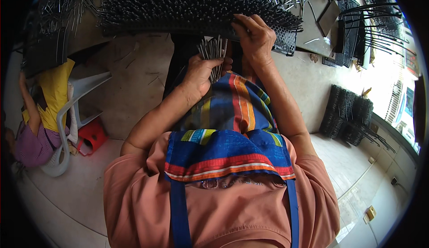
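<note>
Grey rods (213,50) in the person's left hand (199,72)

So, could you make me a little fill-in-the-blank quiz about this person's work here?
1. The person's ____ hand holds a bundle of thin rods.
2. The other hand is at the long perforated tray, whose colour is ____.
3. The apron straps are plain ____.

Missing words: left; black; blue.
</note>
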`<state>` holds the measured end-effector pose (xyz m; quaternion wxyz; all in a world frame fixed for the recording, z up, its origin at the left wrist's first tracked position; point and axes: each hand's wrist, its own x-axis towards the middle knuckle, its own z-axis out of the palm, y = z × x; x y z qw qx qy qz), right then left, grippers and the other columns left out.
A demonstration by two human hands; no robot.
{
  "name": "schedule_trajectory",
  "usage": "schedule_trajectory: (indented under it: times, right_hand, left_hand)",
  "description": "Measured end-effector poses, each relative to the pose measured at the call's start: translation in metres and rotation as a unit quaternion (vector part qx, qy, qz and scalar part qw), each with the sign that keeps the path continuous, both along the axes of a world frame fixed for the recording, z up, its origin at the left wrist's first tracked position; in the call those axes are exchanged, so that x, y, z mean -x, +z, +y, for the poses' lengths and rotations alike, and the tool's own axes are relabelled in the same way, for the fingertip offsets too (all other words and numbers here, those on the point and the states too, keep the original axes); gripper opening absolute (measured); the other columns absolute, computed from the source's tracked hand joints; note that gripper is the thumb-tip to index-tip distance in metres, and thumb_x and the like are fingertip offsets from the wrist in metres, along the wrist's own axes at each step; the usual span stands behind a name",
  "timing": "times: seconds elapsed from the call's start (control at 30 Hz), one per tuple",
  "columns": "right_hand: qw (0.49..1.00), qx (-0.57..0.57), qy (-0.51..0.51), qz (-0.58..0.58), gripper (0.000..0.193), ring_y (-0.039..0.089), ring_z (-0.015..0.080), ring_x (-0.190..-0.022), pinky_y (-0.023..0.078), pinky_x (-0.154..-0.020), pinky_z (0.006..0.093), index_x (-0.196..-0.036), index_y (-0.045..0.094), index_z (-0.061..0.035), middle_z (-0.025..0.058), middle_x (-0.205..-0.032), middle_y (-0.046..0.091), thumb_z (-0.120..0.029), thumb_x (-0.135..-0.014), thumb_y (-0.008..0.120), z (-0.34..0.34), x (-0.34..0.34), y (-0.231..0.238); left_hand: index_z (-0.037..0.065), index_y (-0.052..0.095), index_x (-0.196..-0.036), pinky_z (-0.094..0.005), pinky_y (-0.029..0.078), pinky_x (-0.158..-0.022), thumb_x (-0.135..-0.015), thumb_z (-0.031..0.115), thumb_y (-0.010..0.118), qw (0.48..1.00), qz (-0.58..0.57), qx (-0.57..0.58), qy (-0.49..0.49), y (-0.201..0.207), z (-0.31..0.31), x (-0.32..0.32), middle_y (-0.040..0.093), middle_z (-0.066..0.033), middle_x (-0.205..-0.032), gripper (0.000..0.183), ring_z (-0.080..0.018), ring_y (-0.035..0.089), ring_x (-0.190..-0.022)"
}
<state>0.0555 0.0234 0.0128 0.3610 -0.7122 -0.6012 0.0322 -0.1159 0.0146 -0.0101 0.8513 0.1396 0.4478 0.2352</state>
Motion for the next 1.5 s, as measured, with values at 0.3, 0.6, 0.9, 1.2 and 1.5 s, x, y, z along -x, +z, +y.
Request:
schedule_trajectory:
  times: [0.3,0.6,0.9,1.2,1.5]
  right_hand:
    - [0.999,-0.027,0.027,-0.014,0.009,0.065,0.0230,-0.064,0.049,-0.055,0.0316,-0.086,0.073,-0.0095,0.0052,-0.076,0.063,-0.014,-0.078,0.073,0.010,-0.002,0.000]
    - [0.991,-0.053,0.053,-0.115,0.011,0.063,0.0241,-0.063,0.048,-0.053,0.0327,-0.091,0.071,-0.0098,0.0048,-0.077,0.062,-0.011,-0.080,0.071,0.002,-0.005,-0.008]
    - [0.992,-0.123,0.027,0.004,0.011,0.062,0.0219,-0.060,0.048,-0.053,0.0309,-0.088,0.072,-0.0074,0.0056,-0.074,0.062,-0.007,-0.077,0.073,0.006,-0.004,-0.010]
    - [0.999,-0.043,-0.007,0.018,0.011,0.061,0.0170,-0.057,0.048,-0.053,0.0281,-0.087,0.071,-0.0040,0.0069,-0.072,0.063,-0.007,-0.077,0.075,-0.015,-0.006,-0.006]
    - [0.743,0.221,-0.036,0.630,0.008,0.055,0.0065,-0.056,0.042,-0.049,0.0222,-0.084,0.068,0.0019,0.0016,-0.067,0.062,-0.005,-0.082,0.072,-0.042,-0.012,0.006]
  left_hand:
    - [-0.002,0.064,-0.101,-0.0323,0.054,-0.061,-0.083,-0.003,0.062,1.000,-0.011,0.005,0.002,0.002,0.003,-0.002,0.071,-0.0151,-0.087,0.019,-0.0224,0.069,-0.074]
    - [-0.001,0.064,-0.105,-0.0335,0.056,-0.065,-0.082,-0.005,0.063,0.999,-0.036,0.016,-0.001,-0.002,0.004,-0.002,0.070,-0.0137,-0.089,0.023,-0.0224,0.068,-0.076]
    - [-0.001,0.065,-0.104,-0.0315,0.054,-0.063,-0.082,-0.004,0.062,0.999,-0.046,0.002,0.009,-0.002,0.003,-0.001,0.071,-0.0140,-0.088,0.023,-0.0218,0.069,-0.075]
    - [0.001,0.066,-0.102,-0.0323,0.056,-0.064,-0.083,-0.004,0.062,0.999,-0.052,0.014,0.002,0.000,0.008,-0.006,0.071,-0.0131,-0.088,0.021,-0.0219,0.069,-0.075]
    - [0.000,0.066,-0.106,-0.0358,0.059,-0.068,-0.086,-0.001,0.063,0.999,-0.021,-0.019,-0.029,0.003,-0.005,-0.008,0.071,-0.0115,-0.090,0.021,-0.0233,0.070,-0.079]
